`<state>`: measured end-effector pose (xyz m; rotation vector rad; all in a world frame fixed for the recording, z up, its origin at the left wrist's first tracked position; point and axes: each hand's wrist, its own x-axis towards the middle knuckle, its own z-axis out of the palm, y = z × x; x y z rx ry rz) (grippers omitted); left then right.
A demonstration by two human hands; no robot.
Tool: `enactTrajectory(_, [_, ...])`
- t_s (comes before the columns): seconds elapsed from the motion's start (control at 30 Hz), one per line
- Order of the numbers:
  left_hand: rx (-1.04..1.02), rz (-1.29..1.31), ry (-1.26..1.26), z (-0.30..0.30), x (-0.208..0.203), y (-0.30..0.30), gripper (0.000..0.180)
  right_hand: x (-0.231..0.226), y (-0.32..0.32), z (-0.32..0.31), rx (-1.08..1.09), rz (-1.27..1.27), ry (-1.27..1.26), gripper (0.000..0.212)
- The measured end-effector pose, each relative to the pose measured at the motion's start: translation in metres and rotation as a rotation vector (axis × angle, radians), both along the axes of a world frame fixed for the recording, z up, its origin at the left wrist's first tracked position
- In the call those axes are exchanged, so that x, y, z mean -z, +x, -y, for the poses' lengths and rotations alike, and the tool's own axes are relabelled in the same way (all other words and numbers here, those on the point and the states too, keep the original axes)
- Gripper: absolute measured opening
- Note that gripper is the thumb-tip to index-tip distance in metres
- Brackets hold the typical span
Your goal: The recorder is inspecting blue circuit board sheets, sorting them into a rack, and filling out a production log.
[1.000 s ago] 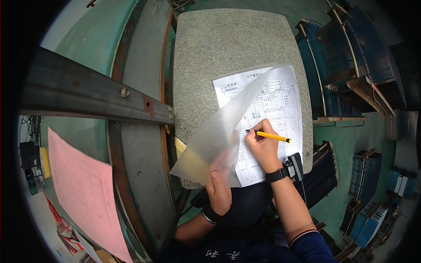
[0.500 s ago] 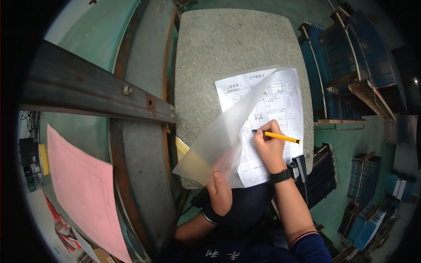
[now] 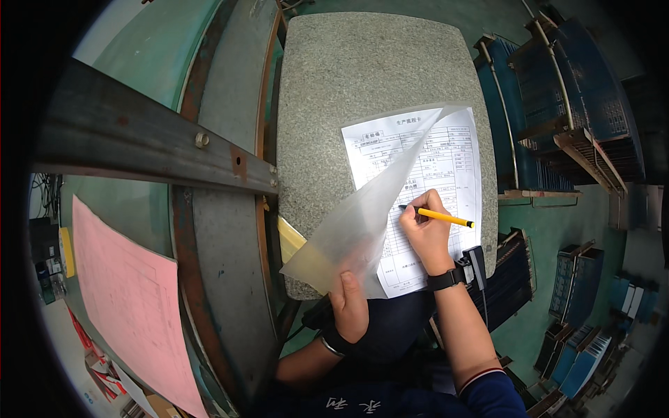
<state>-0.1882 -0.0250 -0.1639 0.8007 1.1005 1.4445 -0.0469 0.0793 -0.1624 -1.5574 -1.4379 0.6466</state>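
A white printed form (image 3: 460, 188) with ruled rows lies on a speckled grey stone tabletop (image 3: 376, 63). My right hand (image 3: 428, 226) rests on it, fingers closed round a yellow pen (image 3: 449, 217) whose dark tip meets the paper. A cloudy translucent plastic sheet (image 3: 348, 223) is folded back diagonally over the form's left part. By the table's near edge, my left hand (image 3: 350, 306) pinches the sheet's lower part, thumb on top and the other fingers behind the plastic. Under the sheet's left corner shows a yellow piece (image 3: 290, 237).
A steel beam (image 3: 153, 132) juts in from the left up to the table's edge. Beside it hangs a pink sheet (image 3: 129, 299). Racks of dark blue panels (image 3: 578, 83) stand at the right. A small black device with a cable (image 3: 476, 268) sits by my right wrist.
The pen tip and my right hand have shifted very slightly left on the form. The plastic sheet's left corner has moved a little right; my left hand keeps its hold.
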Motion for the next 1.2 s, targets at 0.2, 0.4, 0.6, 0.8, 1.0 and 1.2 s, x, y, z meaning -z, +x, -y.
enactTrajectory(0.2, [0.008,-0.014,0.008,-0.010,-0.003,-0.004,0.049,-0.001,-0.002,-0.010,-0.009,-0.028,0.001,0.014])
enactTrajectory(0.4, [-0.001,-0.017,-0.022,-0.015,-0.005,-0.008,0.049,0.002,-0.008,-0.015,0.004,-0.043,0.008,0.015])
enactTrajectory(0.6, [-0.015,-0.017,-0.043,-0.018,-0.005,-0.021,0.048,0.003,-0.022,-0.021,-0.003,-0.057,-0.006,0.014])
enactTrajectory(0.8, [0.152,-0.305,-0.016,-0.032,-0.016,-0.020,0.047,-0.006,-0.010,-0.029,0.058,0.009,0.004,0.015])
enactTrajectory(1.0, [-0.002,-0.163,0.029,-0.064,-0.013,-0.027,0.053,-0.012,0.003,-0.042,-0.104,-0.623,-0.030,0.003])
enactTrajectory(1.2, [0.478,-1.311,0.167,-0.109,0.014,-0.010,0.045,-0.094,0.236,-0.074,0.447,-0.056,0.691,0.025])
